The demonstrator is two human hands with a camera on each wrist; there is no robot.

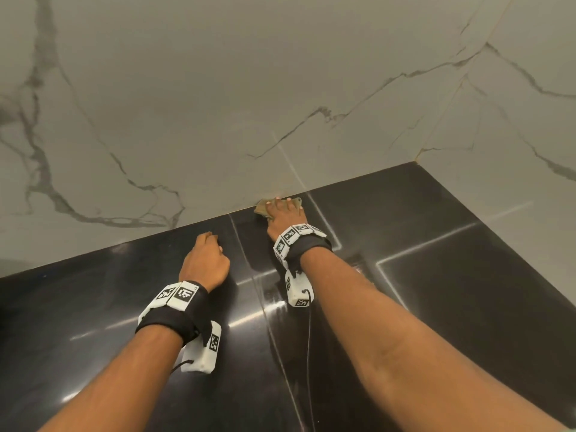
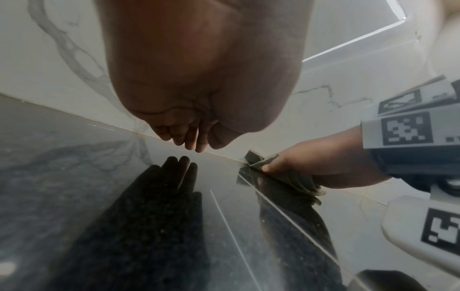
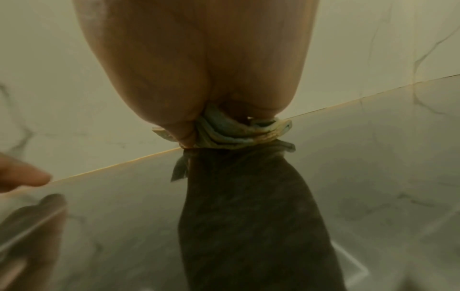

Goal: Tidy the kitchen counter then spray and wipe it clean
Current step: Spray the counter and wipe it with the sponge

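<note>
Black polished stone is forming the counter [image 1: 467, 275], meeting a white veined marble wall [image 1: 218, 88] along its back edge. At 9 o'clock of the pair, the left hand [image 1: 205, 260] is hovering just over the stone with fingers loosely curled, holding nothing. At 3 o'clock of it, the right hand [image 1: 285, 218] is pressing a folded, greyish-tan cloth [image 3: 239, 132] flat against the counter, right at the seam with the wall. Wiping appears to be the step in hand; no spray bottle is showing. The next move probably calls for dragging the cloth along the seam towards 3 o'clock, keeping firm downward pressure.
</note>
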